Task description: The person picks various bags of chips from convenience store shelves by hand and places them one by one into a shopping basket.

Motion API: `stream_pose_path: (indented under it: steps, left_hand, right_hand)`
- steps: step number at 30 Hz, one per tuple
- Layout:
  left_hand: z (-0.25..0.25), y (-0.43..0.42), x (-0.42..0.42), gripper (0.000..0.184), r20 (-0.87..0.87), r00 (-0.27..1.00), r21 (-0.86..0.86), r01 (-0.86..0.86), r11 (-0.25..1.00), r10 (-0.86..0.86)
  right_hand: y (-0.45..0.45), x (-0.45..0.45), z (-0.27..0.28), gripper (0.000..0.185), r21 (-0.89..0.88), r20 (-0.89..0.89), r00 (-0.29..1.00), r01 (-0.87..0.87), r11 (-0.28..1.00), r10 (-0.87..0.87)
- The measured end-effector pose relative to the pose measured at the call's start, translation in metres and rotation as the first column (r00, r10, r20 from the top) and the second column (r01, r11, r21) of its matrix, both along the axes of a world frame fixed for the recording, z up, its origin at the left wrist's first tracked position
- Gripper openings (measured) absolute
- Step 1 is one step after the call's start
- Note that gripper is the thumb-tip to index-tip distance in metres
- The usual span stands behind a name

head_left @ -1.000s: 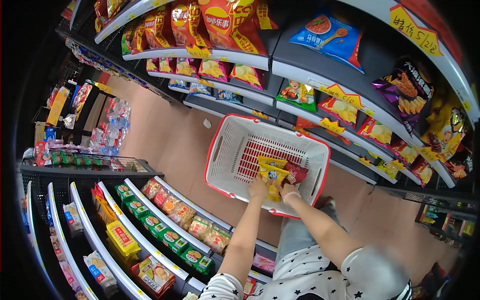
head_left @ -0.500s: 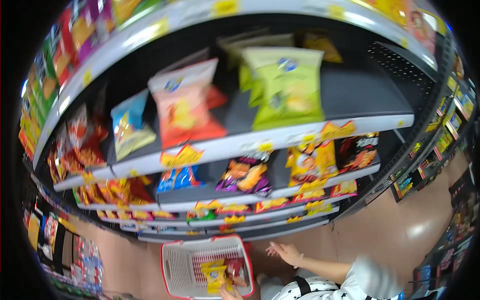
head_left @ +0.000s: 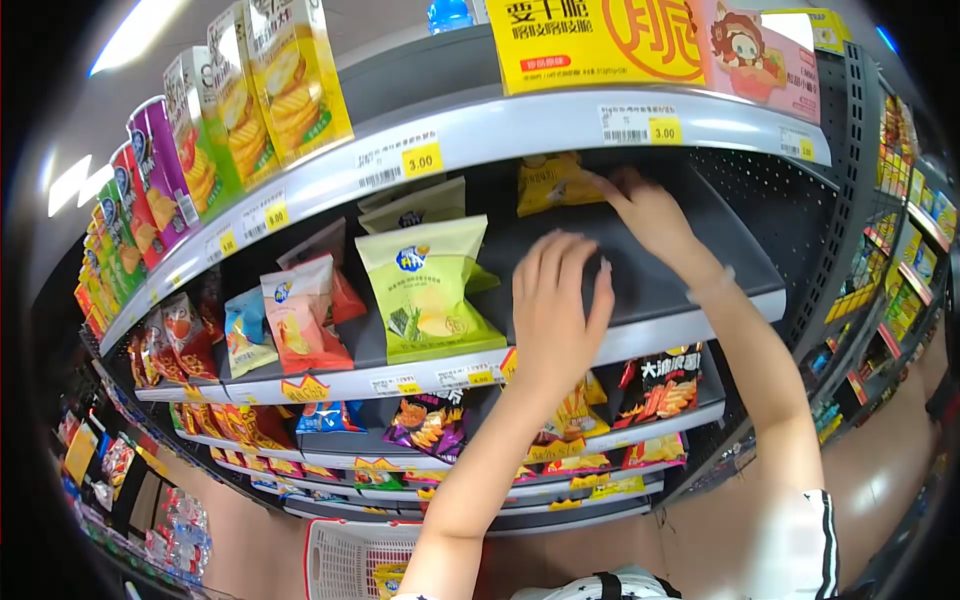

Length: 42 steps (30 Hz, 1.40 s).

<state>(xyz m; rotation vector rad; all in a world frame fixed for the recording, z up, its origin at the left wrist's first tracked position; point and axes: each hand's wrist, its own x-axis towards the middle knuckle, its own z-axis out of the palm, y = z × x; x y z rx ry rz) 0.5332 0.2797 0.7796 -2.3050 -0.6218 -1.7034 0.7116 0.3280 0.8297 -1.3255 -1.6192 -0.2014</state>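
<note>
In the head view, a dark shelf (head_left: 690, 312) with a pale front edge is faced, and both hands are held over it. By the right hand (head_left: 648, 215), the back of the shelf is reached, where a yellow snack bag (head_left: 550, 188) is seen lying below the upper ledge (head_left: 540, 130). The bag's right end is met in the picture by an outstretched finger; whether anything is pinched by the right grip cannot be told. A pale band (head_left: 710, 285) is worn on the right wrist.

The left hand (head_left: 558, 300) is held nearer the front edge, back upward, its grip spread, with the thumb parted from the fingers and nothing seen between them. To its left, a green bag (head_left: 430, 295) is stood upright near the shelf's edge, followed by a pink bag (head_left: 303, 318) and a blue bag (head_left: 248, 332).

Above, a yellow box (head_left: 590, 40) and a pink box (head_left: 765, 60) are set on the upper ledge. Below, a white basket (head_left: 330, 550) with a red rim is partly covered by the left forearm, and yellow packaging (head_left: 388, 578) is seen inside.
</note>
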Motion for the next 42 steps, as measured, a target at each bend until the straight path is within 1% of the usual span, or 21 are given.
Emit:
stream_pose_path:
  steps: [2,3,5,6,10,12,15,16,19,23,25,26,28,29,30,31,35,37,40,41,42]
  left_hand:
    - [0.005,0.03,0.016,0.032,-0.005,0.982,-0.034,-0.189,0.981,0.189]
    - [-0.001,0.035,0.019,0.032,-0.006,0.98,-0.027,-0.2,0.979,0.2]
    - [-0.012,0.043,0.021,0.032,-0.03,0.953,-0.241,-0.301,0.923,0.303]
    - [-0.008,0.043,0.022,0.031,0.001,0.942,-0.245,-0.325,0.913,0.336]
    - [-0.006,0.04,0.022,0.028,-0.002,0.938,-0.156,-0.343,0.926,0.347]
    - [-0.006,0.04,0.022,0.028,-0.005,0.935,-0.177,-0.35,0.92,0.355]
    - [-0.005,0.04,0.021,0.028,0.003,0.941,-0.201,-0.331,0.922,0.339]
    - [-0.005,0.04,0.021,0.028,0.016,0.947,-0.196,-0.311,0.93,0.32]
    - [-0.006,0.043,0.021,0.027,0.054,0.94,-0.24,-0.315,0.918,0.337]
    - [-0.006,0.045,0.02,0.052,0.119,0.931,-0.287,-0.301,0.909,0.346]
    - [-0.006,0.047,0.02,0.069,0.218,0.937,-0.281,-0.206,0.937,0.271]
    - [-0.007,0.047,0.02,0.074,0.218,0.942,-0.267,-0.194,0.944,0.255]
    - [-0.005,0.04,0.015,0.073,0.339,0.941,-0.273,0.11,0.956,-0.011]
    - [-0.01,0.038,0.016,0.074,0.393,0.917,-0.1,0.124,0.987,-0.076]
    - [-0.009,0.029,0.007,0.073,0.312,0.931,-0.098,0.232,0.968,-0.191]
    - [-0.014,0.017,-0.004,0.073,0.226,0.921,-0.101,0.345,0.933,-0.317]
    - [-0.084,-0.068,-0.05,0.062,0.319,0.935,0.107,0.13,0.986,-0.158]
    - [-0.131,-0.104,-0.117,0.064,0.233,0.953,-0.137,0.23,0.963,-0.195]
    - [-0.235,-0.146,-0.224,0.05,0.316,0.946,-0.489,0.101,0.867,0.067]
    - [-0.263,-0.165,-0.264,0.05,0.21,0.958,-0.629,-0.021,0.777,0.196]
    - [-0.294,-0.185,-0.304,0.051,0.143,0.956,-0.748,-0.065,0.66,0.256]
  right_hand:
    - [0.038,0.005,0.013,0.069,-0.159,0.307,0.913,0.328,0.931,-0.269]
    - [0.052,0.006,0.019,0.085,-0.245,0.369,0.891,0.368,0.897,-0.265]
    - [0.089,0.014,0.003,0.091,-0.03,0.427,0.857,0.331,0.943,-0.287]
    - [0.099,0.015,0.003,0.092,-0.052,0.422,0.869,0.308,0.95,-0.258]
    - [0.124,0.023,-0.011,0.086,0.137,0.505,0.826,0.211,0.968,-0.251]
    - [0.129,0.028,-0.012,0.078,0.041,0.489,0.872,-0.009,0.999,-0.013]
    - [0.134,0.028,-0.014,0.068,-0.079,0.426,0.904,0.001,0.997,0.033]
    - [0.133,0.027,-0.016,0.063,0.064,0.477,0.877,0.024,0.998,-0.052]
    - [0.101,0.015,0.006,0.063,-0.258,0.416,0.908,0.064,0.964,0.051]
    - [0.036,0.004,0.024,0.06,-0.273,0.476,0.877,0.079,0.959,0.063]
    - [-0.005,0.001,0.026,0.056,-0.329,0.373,0.916,-0.016,0.944,0.145]
    - [-0.028,-0.006,0.025,0.047,-0.37,0.29,0.957,0.105,0.923,0.007]
    - [-0.06,0.006,0.007,0.037,-0.007,0.518,0.831,0.242,0.97,-0.203]
    - [-0.064,0.045,-0.015,0.039,0.154,0.542,0.798,0.212,0.965,-0.262]
    - [-0.09,0.047,-0.026,0.038,-0.13,0.309,0.951,0.027,0.991,0.015]
    - [-0.115,0.051,-0.048,0.038,-0.089,0.218,0.973,0.099,0.991,-0.077]
    - [-0.212,0.07,-0.175,0.045,0.137,0.396,0.853,0.311,0.941,-0.34]
    - [-0.228,-0.029,-0.206,0.049,-0.223,0.224,0.973,0.098,0.97,-0.047]
    - [-0.225,-0.206,-0.243,0.057,-0.725,-0.144,0.96,-0.268,0.635,0.241]
    - [-0.229,-0.226,-0.298,0.044,-0.643,-0.015,0.86,-0.399,0.654,0.51]
    - [-0.23,-0.276,-0.317,0.036,-0.65,-0.081,0.835,-0.458,0.607,0.544]
